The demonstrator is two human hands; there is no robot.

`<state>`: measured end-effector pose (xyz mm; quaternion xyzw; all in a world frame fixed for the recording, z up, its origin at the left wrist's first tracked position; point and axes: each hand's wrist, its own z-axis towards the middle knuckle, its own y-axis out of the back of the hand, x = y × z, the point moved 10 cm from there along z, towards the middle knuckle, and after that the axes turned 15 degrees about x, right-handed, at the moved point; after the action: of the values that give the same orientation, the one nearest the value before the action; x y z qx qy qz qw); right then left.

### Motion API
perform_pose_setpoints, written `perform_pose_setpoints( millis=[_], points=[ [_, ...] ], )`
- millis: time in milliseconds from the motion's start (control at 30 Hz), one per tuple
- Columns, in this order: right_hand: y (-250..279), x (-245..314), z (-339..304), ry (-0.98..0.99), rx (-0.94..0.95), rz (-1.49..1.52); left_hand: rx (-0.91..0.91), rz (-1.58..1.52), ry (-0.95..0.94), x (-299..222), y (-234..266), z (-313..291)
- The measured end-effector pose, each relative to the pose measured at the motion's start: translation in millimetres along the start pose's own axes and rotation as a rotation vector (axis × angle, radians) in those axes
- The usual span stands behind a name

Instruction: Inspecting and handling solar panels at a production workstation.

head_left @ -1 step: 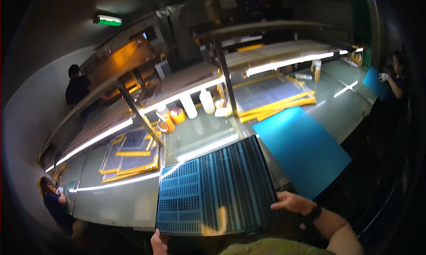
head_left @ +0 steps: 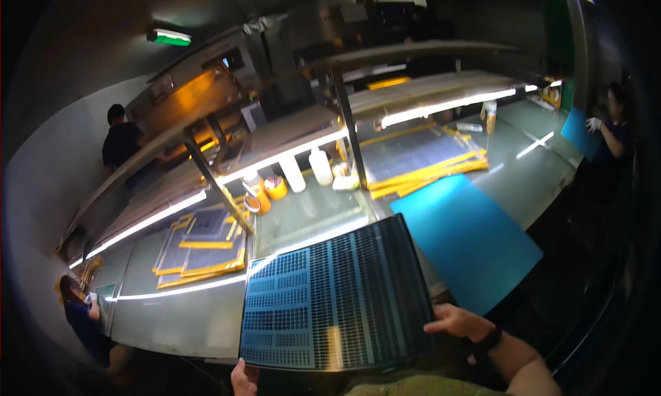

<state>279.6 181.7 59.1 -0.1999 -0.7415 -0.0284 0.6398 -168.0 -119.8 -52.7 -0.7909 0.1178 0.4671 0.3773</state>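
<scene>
A thin dark rectangular panel (head_left: pixel 337 296), printed with rows of dots and stripes that show blue, is held up in front of me at a tilt. My left hand (head_left: pixel 244 379) grips its lower left corner, thumb on the face and the other fingers mostly hidden. At the right edge my right hand (head_left: pixel 460 323) pinches the panel, thumb in front and fingertips out of sight behind it. Just beyond, a plain blue sheet (head_left: pixel 475 241) lies on the bench and overhangs its near edge.
Yellow-edged sheets are stacked on the glass-topped bench (head_left: pixel 175 324) at left (head_left: pixel 200 248) and back right (head_left: pixel 420 155). White bottles (head_left: pixel 320 166) and tape rolls (head_left: pixel 256 202) stand under the lit shelf (head_left: pixel 282 134). A person (head_left: pixel 609 124) at right holds a blue sheet; others work at left.
The panel's right side and my right hand have dropped slightly. The yellowish reflection on the panel has changed shape. Both hands keep their grip.
</scene>
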Motion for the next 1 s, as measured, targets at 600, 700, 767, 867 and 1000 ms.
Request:
perform_pose_setpoints(
  millis=[600, 700, 767, 867, 1000],
  points=[
    [246.7, 359.0, 34.1, 1.074, -0.244, 0.338, 0.834, 2.178, 0.041, 58.4, -271.8, 41.5],
    [270.1, 410.7, 84.5, 0.955, -0.495, 0.328, 0.692, 2.024, -0.085, 52.9, -259.3, 14.9],
    [309.1, 435.1, 102.5, 0.964, -0.551, 0.258, 0.604, 2.072, -0.293, 62.0, -250.1, 19.7],
    [306.7, 447.5, 108.8, 0.937, -0.532, 0.245, 0.572, 2.11, -0.324, 68.1, -243.2, 23.1],
    [272.1, 393.3, 100.3, 0.376, -0.439, -0.687, 0.599, 2.061, -0.318, 70.6, -245.8, 18.5]
  ],
)
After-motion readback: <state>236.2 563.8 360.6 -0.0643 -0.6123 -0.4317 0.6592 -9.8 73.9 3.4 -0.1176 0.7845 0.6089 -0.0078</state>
